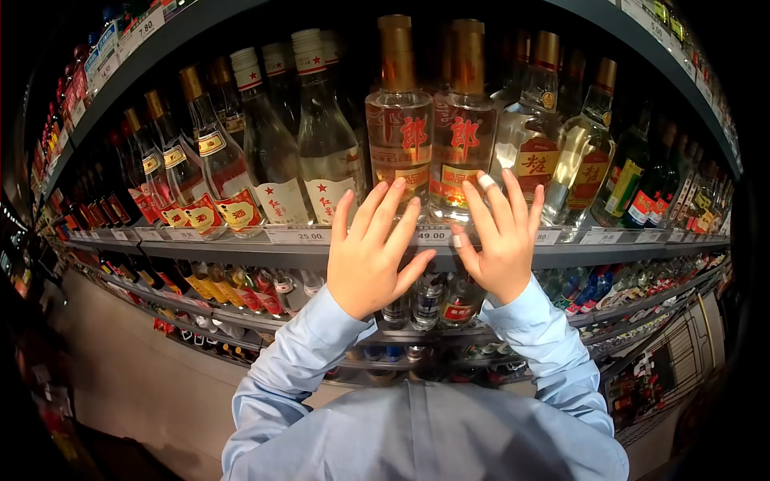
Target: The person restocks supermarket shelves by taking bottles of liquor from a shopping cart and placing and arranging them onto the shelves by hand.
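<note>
Two clear liquor bottles [399,120] [465,120] with gold caps and red lettering stand side by side at the front of the shelf. My left hand [375,247] is spread open before the lower part of the left one, fingers up. My right hand [501,232], also with fingers apart, is in front of the right bottle's lower edge; white wraps show on two of its fingers. Whether the fingertips touch the glass I cannot tell. White-capped bottles [325,140] with red stars are left of my left hand. A clear bottle with a red label [536,128] stands behind my right fingers.
Price tags line the shelf edge [309,235]. Gold-capped bottles [216,144] fill the left side, green bottles [630,176] the right. Lower shelves hold more bottles [459,301]. A wire cart or rack [682,349] stands at lower right, beside the tiled floor [152,345].
</note>
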`<action>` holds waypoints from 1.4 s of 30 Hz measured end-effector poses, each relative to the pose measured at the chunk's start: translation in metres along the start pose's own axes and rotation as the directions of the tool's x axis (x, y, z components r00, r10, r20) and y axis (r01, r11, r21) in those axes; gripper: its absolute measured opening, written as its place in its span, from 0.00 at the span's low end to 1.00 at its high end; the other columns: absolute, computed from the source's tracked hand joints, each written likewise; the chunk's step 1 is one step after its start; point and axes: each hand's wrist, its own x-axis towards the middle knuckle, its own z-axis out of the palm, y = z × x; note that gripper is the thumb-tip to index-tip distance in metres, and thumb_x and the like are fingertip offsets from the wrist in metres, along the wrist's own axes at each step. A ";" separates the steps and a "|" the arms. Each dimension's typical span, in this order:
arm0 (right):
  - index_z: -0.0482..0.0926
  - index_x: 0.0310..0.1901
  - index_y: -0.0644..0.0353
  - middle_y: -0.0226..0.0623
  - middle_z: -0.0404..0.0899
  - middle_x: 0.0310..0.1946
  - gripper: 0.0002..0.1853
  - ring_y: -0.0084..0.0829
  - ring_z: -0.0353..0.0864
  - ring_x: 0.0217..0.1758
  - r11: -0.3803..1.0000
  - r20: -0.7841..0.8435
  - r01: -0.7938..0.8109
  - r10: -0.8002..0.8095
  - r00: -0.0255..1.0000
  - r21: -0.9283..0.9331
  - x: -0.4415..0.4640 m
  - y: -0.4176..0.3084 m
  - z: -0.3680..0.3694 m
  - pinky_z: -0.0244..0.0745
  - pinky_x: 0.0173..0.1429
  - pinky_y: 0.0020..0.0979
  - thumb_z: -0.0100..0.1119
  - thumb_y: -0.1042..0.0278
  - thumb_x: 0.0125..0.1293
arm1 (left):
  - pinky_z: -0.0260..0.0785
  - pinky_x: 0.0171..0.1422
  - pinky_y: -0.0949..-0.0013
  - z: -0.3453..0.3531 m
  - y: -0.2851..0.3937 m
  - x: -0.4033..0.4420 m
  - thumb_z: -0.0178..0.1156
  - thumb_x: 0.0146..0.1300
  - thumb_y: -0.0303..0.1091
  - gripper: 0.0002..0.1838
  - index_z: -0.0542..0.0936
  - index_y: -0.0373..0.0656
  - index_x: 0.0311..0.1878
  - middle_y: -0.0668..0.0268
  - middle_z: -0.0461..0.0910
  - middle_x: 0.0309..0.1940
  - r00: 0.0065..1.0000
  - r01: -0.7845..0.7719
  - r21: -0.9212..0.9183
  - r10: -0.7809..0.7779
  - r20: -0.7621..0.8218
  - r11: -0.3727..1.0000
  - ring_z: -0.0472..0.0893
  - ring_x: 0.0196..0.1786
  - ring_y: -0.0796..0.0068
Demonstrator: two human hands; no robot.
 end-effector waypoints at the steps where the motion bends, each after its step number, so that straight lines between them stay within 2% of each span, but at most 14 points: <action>1: 0.76 0.52 0.55 0.38 0.71 0.53 0.23 0.45 0.62 0.64 1.000 0.009 0.004 -0.004 1.000 0.030 -0.009 0.002 0.003 0.40 0.68 0.57 0.58 0.57 0.55 | 0.47 0.66 0.46 0.000 0.003 -0.005 0.62 0.50 0.47 0.31 0.73 0.43 0.56 0.56 0.67 0.60 1.000 0.004 -0.009 -0.004 0.018 1.000 0.66 0.62 0.58; 5: 0.80 0.43 0.58 0.38 0.78 0.43 0.13 0.46 0.72 0.54 0.968 -0.169 0.052 -0.010 0.986 0.244 -0.064 0.003 -0.019 0.48 0.68 0.50 0.55 0.63 0.58 | 0.49 0.65 0.47 -0.008 0.020 -0.048 0.65 0.45 0.44 0.28 0.77 0.42 0.51 0.57 0.72 0.54 1.000 0.021 -0.085 -0.021 0.002 0.996 0.70 0.59 0.56; 7: 0.79 0.40 0.61 0.39 0.78 0.41 0.12 0.46 0.73 0.52 0.914 -0.105 0.022 0.023 0.994 0.405 -0.100 0.006 -0.028 0.63 0.60 0.49 0.55 0.68 0.54 | 0.57 0.62 0.51 -0.005 0.032 -0.084 0.64 0.44 0.40 0.25 0.78 0.40 0.48 0.55 0.74 0.51 0.993 0.120 -0.211 -0.117 0.029 0.970 0.72 0.56 0.55; 9: 0.79 0.39 0.64 0.42 0.77 0.41 0.14 0.48 0.72 0.52 0.867 0.050 -0.120 0.109 0.993 0.483 -0.134 0.012 -0.029 0.63 0.59 0.50 0.57 0.75 0.47 | 0.62 0.58 0.55 0.007 0.041 -0.115 0.65 0.45 0.37 0.25 0.77 0.40 0.50 0.57 0.74 0.50 0.975 0.209 -0.210 -0.186 0.122 0.955 0.73 0.54 0.56; 11: 0.79 0.40 0.66 0.45 0.76 0.43 0.16 0.49 0.71 0.53 0.828 0.155 -0.270 0.221 0.963 0.491 -0.147 0.020 -0.029 0.62 0.60 0.50 0.56 0.77 0.45 | 0.63 0.57 0.56 0.012 0.043 -0.111 0.65 0.46 0.35 0.25 0.76 0.39 0.50 0.56 0.74 0.50 0.963 0.258 -0.201 -0.235 0.130 0.945 0.73 0.54 0.54; 13: 0.79 0.41 0.65 0.44 0.76 0.44 0.17 0.52 0.69 0.55 0.847 0.108 -0.256 0.233 0.967 0.466 -0.128 0.030 -0.035 0.61 0.61 0.51 0.56 0.80 0.45 | 0.64 0.57 0.57 0.010 0.045 -0.094 0.64 0.47 0.30 0.24 0.76 0.38 0.51 0.55 0.73 0.51 0.962 0.273 -0.219 -0.262 0.081 0.937 0.72 0.54 0.53; 16: 0.79 0.45 0.61 0.42 0.76 0.47 0.19 0.52 0.68 0.57 0.910 -0.030 -0.081 0.102 0.994 0.407 -0.082 0.038 -0.048 0.56 0.63 0.53 0.56 0.77 0.47 | 0.62 0.57 0.57 0.002 0.037 -0.033 0.64 0.46 0.27 0.25 0.75 0.38 0.51 0.54 0.72 0.52 0.976 0.109 -0.051 -0.116 -0.184 0.993 0.72 0.53 0.52; 19: 0.78 0.49 0.56 0.38 0.74 0.50 0.21 0.48 0.66 0.61 0.960 -0.060 0.025 -0.009 0.998 0.279 -0.035 0.031 -0.052 0.48 0.66 0.54 0.60 0.69 0.49 | 0.54 0.63 0.56 0.000 0.025 0.025 0.65 0.49 0.34 0.29 0.71 0.43 0.58 0.57 0.69 0.56 0.934 0.162 0.116 -0.114 -0.339 0.980 0.66 0.59 0.56; 21: 0.76 0.52 0.54 0.35 0.72 0.53 0.26 0.44 0.62 0.63 0.981 -0.139 0.085 -0.061 0.988 0.174 -0.003 0.028 -0.045 0.44 0.68 0.53 0.64 0.62 0.48 | 0.46 0.66 0.49 0.000 0.015 0.051 0.64 0.50 0.46 0.35 0.67 0.49 0.62 0.64 0.69 0.56 0.924 0.191 0.214 -0.102 -0.370 0.958 0.65 0.61 0.62; 26: 0.71 0.56 0.53 0.35 0.69 0.52 0.33 0.42 0.59 0.64 0.993 -0.202 0.110 -0.118 0.972 -0.049 0.067 0.029 -0.029 0.46 0.65 0.57 0.66 0.54 0.47 | 0.42 0.65 0.40 -0.002 -0.006 0.071 0.65 0.47 0.53 0.38 0.66 0.57 0.63 0.66 0.67 0.58 0.955 0.174 0.380 -0.061 -0.292 0.908 0.64 0.62 0.64; 30: 0.68 0.59 0.51 0.38 0.70 0.52 0.34 0.42 0.60 0.64 0.988 -0.085 0.062 -0.075 0.994 -0.139 0.077 0.027 -0.016 0.43 0.66 0.59 0.63 0.49 0.50 | 0.43 0.66 0.42 -0.001 -0.016 0.069 0.66 0.47 0.51 0.38 0.66 0.55 0.63 0.64 0.67 0.58 0.962 0.142 0.297 -0.061 -0.265 0.944 0.65 0.62 0.64; 33: 0.71 0.55 0.53 0.38 0.71 0.48 0.35 0.43 0.63 0.60 0.988 -0.115 0.058 -0.074 0.991 -0.140 0.076 0.026 -0.009 0.46 0.65 0.60 0.67 0.49 0.43 | 0.48 0.67 0.46 0.002 -0.030 0.069 0.68 0.46 0.46 0.37 0.67 0.51 0.62 0.61 0.67 0.58 0.959 0.071 0.065 -0.050 -0.279 0.995 0.67 0.60 0.61; 34: 0.71 0.55 0.53 0.38 0.72 0.46 0.35 0.42 0.65 0.59 0.990 -0.115 0.060 -0.076 0.990 -0.131 0.078 0.026 -0.011 0.46 0.65 0.61 0.68 0.49 0.43 | 0.52 0.66 0.51 0.000 -0.030 0.070 0.69 0.45 0.43 0.37 0.68 0.48 0.61 0.59 0.68 0.58 0.958 0.051 0.064 -0.030 -0.285 0.997 0.69 0.58 0.58; 42: 0.70 0.55 0.53 0.37 0.72 0.47 0.33 0.39 0.65 0.59 0.989 -0.104 0.100 -0.111 0.988 -0.106 0.077 0.032 -0.009 0.45 0.64 0.61 0.66 0.52 0.46 | 0.54 0.66 0.52 0.001 -0.041 0.070 0.69 0.45 0.42 0.36 0.68 0.47 0.59 0.58 0.68 0.57 0.958 -0.011 -0.064 -0.007 -0.288 0.998 0.69 0.57 0.54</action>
